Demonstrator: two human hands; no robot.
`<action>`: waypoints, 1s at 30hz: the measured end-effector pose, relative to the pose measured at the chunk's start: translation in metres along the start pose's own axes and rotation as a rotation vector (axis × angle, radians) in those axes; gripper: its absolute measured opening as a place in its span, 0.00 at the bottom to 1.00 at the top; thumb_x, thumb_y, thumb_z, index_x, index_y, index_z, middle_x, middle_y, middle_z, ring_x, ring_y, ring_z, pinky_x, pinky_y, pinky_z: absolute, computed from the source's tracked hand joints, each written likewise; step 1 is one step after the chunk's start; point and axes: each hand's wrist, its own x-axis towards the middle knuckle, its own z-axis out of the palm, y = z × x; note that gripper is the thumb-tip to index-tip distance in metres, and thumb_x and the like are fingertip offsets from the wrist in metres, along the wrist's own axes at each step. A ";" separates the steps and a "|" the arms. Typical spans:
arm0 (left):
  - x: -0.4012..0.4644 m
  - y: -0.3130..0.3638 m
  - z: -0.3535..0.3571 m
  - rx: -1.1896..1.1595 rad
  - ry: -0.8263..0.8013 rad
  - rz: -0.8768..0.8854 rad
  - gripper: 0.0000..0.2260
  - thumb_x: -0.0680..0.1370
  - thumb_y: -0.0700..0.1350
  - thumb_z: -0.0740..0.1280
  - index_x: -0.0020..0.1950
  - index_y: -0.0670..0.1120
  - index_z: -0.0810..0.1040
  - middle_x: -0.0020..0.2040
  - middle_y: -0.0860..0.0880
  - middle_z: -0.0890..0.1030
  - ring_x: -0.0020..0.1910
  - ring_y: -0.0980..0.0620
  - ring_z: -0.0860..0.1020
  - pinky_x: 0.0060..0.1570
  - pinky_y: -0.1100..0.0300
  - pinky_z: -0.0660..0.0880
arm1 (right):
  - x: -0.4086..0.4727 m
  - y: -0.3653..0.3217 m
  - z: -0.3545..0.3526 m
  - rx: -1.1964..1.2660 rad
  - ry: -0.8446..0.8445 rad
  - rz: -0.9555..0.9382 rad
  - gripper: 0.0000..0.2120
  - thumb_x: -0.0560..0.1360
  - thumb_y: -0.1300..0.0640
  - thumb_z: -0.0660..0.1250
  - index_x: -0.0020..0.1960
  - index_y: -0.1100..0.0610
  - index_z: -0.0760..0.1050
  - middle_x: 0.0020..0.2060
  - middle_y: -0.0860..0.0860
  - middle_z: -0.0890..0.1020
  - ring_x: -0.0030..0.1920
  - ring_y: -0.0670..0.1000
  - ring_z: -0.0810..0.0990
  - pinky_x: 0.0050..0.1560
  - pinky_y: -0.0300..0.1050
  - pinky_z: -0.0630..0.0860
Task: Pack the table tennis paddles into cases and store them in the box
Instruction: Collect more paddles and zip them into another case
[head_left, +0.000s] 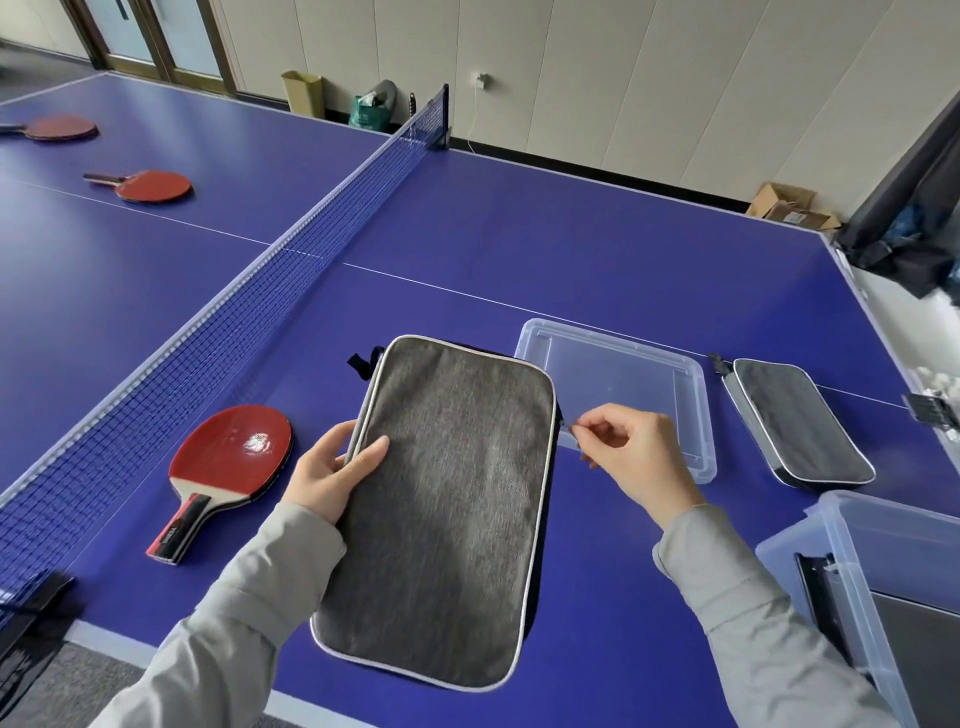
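Note:
A grey fabric paddle case (447, 499) with pale piping lies in front of me on the blue table. My left hand (332, 467) grips its left edge, thumb on top. My right hand (634, 447) pinches the small zipper pull at the case's right edge. A red paddle (234, 457) lies flat to the left of the case, handle toward me. A second grey case (795, 421) lies closed at the right. A clear plastic box (841, 551) stands at the lower right with a dark case inside. Its clear lid (613, 364) lies flat behind my right hand.
The net (249, 306) runs diagonally across the table to my left. Two more red paddles (150, 184) (60, 127) lie beyond it at the far left. The table's near edge is below my arms. Cardboard boxes (789, 208) and dark fabric (914, 208) sit off the table's right end.

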 end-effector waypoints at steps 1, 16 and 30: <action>0.001 0.000 0.002 -0.004 0.014 -0.005 0.06 0.74 0.42 0.69 0.50 0.47 0.80 0.34 0.47 0.83 0.31 0.52 0.81 0.33 0.61 0.80 | -0.002 0.000 0.000 -0.027 -0.007 -0.038 0.05 0.71 0.66 0.70 0.37 0.59 0.80 0.27 0.51 0.81 0.28 0.50 0.79 0.35 0.43 0.79; 0.023 -0.007 0.015 -0.079 0.378 -0.007 0.10 0.71 0.50 0.73 0.50 0.49 0.77 0.33 0.51 0.79 0.31 0.53 0.77 0.38 0.56 0.76 | -0.057 0.016 0.017 -0.175 0.052 -0.260 0.07 0.67 0.70 0.71 0.38 0.60 0.77 0.31 0.47 0.78 0.31 0.46 0.73 0.33 0.37 0.72; 0.015 -0.023 0.061 -0.193 0.842 -0.084 0.17 0.74 0.47 0.70 0.59 0.43 0.73 0.49 0.47 0.73 0.46 0.52 0.72 0.45 0.67 0.65 | -0.133 -0.005 0.072 0.061 0.094 -0.106 0.05 0.70 0.63 0.69 0.38 0.55 0.76 0.30 0.45 0.77 0.29 0.44 0.72 0.31 0.40 0.73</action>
